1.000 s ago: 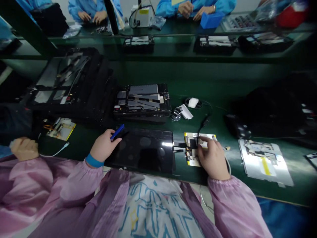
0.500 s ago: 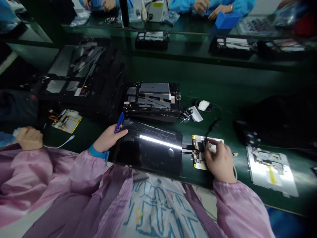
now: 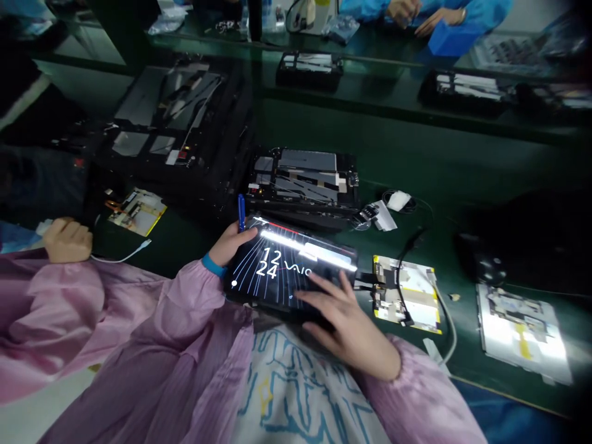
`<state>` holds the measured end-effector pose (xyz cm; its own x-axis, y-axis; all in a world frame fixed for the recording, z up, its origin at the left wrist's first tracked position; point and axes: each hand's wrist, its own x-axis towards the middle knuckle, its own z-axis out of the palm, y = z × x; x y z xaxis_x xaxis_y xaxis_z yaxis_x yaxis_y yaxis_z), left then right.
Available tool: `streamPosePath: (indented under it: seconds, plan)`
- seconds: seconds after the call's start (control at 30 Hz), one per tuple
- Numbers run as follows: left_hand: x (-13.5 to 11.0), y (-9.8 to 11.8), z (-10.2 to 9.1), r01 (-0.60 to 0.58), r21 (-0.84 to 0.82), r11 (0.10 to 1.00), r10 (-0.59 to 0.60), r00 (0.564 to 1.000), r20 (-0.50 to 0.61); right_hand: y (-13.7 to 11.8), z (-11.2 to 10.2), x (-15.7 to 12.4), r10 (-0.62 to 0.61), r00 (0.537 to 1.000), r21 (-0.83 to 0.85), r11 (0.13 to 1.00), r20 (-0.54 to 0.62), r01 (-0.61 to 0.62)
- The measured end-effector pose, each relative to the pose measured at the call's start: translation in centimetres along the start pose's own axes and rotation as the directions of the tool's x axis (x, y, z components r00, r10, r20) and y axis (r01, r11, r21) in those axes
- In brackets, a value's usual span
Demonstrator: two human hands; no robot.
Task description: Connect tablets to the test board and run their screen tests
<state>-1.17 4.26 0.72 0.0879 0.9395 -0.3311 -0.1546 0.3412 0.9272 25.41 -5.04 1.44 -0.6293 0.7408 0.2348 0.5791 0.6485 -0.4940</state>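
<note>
A black tablet screen (image 3: 282, 268) is tilted up toward me, lit with "12 24" and a logo. My left hand (image 3: 230, 245) grips its left edge and also holds a blue pen (image 3: 241, 213) upright. My right hand (image 3: 345, 320) lies with spread fingers on the lower right of the screen. A short flex cable joins the screen's right edge to a yellow-edged circuit board (image 3: 406, 294) lying on the green bench (image 3: 393, 166), with a black cable (image 3: 407, 246) plugged into it.
An opened black chassis (image 3: 303, 185) sits behind the screen, with a stack of black trays (image 3: 166, 129) to its left. A silver panel (image 3: 522, 324) lies at right. Another person's hand (image 3: 68, 239) rests at left by a white cable. People in blue work across the bench.
The screen has lit up and been tilted up toward me. My right hand left the circuit board and moved onto the screen. The view shifted so things appear further right.
</note>
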Motion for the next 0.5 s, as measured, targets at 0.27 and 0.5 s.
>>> streamPosePath:
  seconds: [0.27, 0.5]
  plan:
    - [0.0, -1.0, -0.5, -0.023, -0.041, 0.999, 0.026, 0.998, 0.065, 3.0, -1.8, 0.8, 0.175, 0.926, -0.121, 0.966, -0.333, -0.227]
    - [0.1, -1.6, -0.9, -0.044, -0.038, 0.998, 0.048, 0.992, 0.112, -0.5, -0.2, 2.7, -0.101, 0.99, 0.026, 0.994, -0.1, 0.104]
